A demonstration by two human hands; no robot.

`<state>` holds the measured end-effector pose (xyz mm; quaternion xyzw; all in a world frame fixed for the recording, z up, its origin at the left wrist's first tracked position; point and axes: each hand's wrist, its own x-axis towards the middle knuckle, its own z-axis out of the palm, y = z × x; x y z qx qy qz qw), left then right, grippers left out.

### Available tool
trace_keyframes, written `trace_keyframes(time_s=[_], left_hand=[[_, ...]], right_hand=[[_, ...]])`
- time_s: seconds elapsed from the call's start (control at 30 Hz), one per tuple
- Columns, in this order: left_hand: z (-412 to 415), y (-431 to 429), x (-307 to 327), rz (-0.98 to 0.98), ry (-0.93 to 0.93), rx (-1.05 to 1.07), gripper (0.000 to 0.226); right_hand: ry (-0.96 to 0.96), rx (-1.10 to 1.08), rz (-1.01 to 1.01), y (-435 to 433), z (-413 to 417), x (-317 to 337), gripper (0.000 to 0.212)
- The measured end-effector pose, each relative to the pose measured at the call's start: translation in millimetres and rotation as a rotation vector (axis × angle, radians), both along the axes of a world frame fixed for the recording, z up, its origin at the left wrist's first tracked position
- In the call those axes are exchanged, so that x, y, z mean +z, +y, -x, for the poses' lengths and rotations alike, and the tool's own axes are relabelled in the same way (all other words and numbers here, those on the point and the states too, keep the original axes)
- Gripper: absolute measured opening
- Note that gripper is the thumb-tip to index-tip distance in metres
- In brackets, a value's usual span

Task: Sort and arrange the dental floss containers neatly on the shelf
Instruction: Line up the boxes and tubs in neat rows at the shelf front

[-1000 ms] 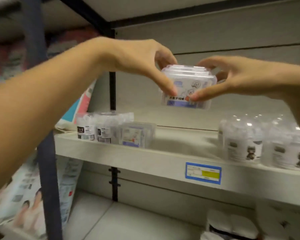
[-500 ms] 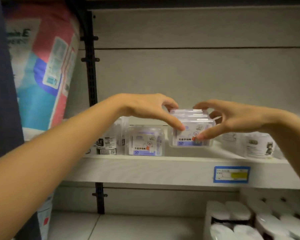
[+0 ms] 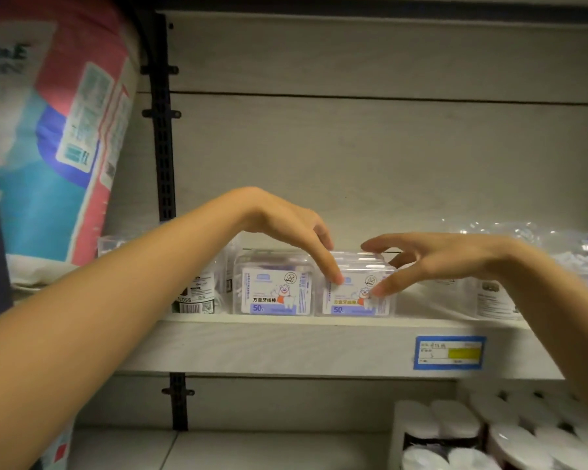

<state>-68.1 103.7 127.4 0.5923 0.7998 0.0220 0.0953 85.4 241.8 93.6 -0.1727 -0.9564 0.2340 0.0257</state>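
Observation:
Two clear square floss boxes with purple-and-white labels stand side by side at the front of the pale shelf (image 3: 286,347). The right floss box (image 3: 350,301) rests on the shelf between my hands. My left hand (image 3: 279,218) reaches down over it, fingertips on its upper left front. My right hand (image 3: 455,256) arches over its top, thumb pressed on the front right. The left floss box (image 3: 272,293) touches it and is not held. Small round floss containers with black labels (image 3: 197,298) stand further left, partly hidden by my left forearm.
Clear domed containers (image 3: 493,300) fill the shelf's right side. A blue price tag (image 3: 448,352) is on the shelf's front edge. A large pink-and-blue soft pack (image 3: 58,137) leans at the left, beside a black slotted upright (image 3: 162,130). White paper rolls (image 3: 489,435) sit below.
Both hands have brought the floss box down from the air onto the shelf, setting it against the right side of the other square box. The camera has come closer.

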Motion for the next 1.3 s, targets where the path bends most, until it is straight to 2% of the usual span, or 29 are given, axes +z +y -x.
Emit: trace_keyframes(time_s=[0.43,0.6,0.77,0.83,0.9,1.0,1.07,1.1,1.17,1.2,1.23,1.27,1.3], left_hand=[[6.3,-9.8,5.4,0.063,0.023,0.026,0.061],[9.4,-18.9,5.5,0.063,0.012,0.050,0.058],[12.2,-24.2,7.8,0.131,0.006,0.065,0.061],[6.0,-25.9,12.9,0.118,0.016,0.078,0.074],[-6.1,-20.5,17.1,-0.047,0.018,0.060,0.086],[-38.0,5.7,13.2,-0.327,0.005,-0.067,0.094],[-64.1,31.3,7.5,-0.376,-0.023,-0.123,0.102],[-74.5,42.2,4.7,-0.367,-0.049,-0.123,0.109],[-88.9,60.5,-0.5,-0.319,-0.137,-0.090,0.119],[-97.5,70.1,-4.6,-0.298,-0.234,-0.066,0.115],[-106.0,78.8,-9.0,-0.308,-0.383,-0.051,0.102],[-114.2,88.7,-13.0,-0.369,-0.581,-0.040,0.084],[-119.7,100.9,-16.6,-0.465,-0.772,-0.003,0.076]], right_hand=[[-0.048,0.034,-0.031,-10.9,1.2,7.7,0.093],[-0.044,0.049,-0.033,-15.6,6.8,7.4,0.079],[-0.027,0.052,-0.073,-25.9,2.9,5.7,0.096],[0.072,0.033,-0.146,-22.7,-15.3,10.5,0.099],[0.299,-0.001,-0.238,-13.6,-46.8,19.6,0.091],[0.659,-0.086,-0.343,13.4,-101.2,28.8,0.069],[0.755,-0.162,-0.319,41.3,-135.7,29.5,0.064],[0.738,-0.185,-0.265,54.6,-148.0,26.8,0.069],[0.631,-0.230,-0.101,82.1,-162.9,16.0,0.093],[0.578,-0.245,-0.016,96.0,-169.1,9.2,0.105],[0.546,-0.252,0.072,109.4,-171.4,1.1,0.114],[0.547,-0.251,0.171,121.9,-170.5,-7.0,0.119],[0.578,-0.243,0.295,132.5,-167.8,-14.5,0.120]])
